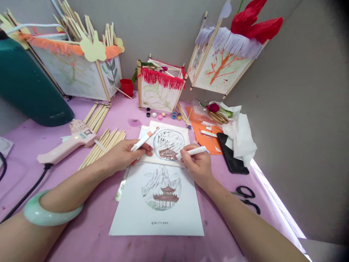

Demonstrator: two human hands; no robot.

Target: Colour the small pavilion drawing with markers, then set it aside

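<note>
My right hand (197, 163) is closed around a white marker (192, 151), whose tip touches the round pavilion drawing on a small sheet (167, 143). My left hand (124, 154) rests on that sheet's left edge, fingers closed on a second white marker with a pink band (144, 139). Below lies a larger white sheet (159, 203) printed with a coloured pavilion and mountains. A pale green bangle (45, 214) circles my left forearm.
On the pink table (89, 233) lie a pink glue gun (68, 143), bundles of wooden sticks (105, 143), small paint pots (163, 115), an orange sheet (204, 136), a black phone (231, 153), white tissue (241, 136) and black scissors (247, 198). Three paper lanterns (159, 89) stand behind.
</note>
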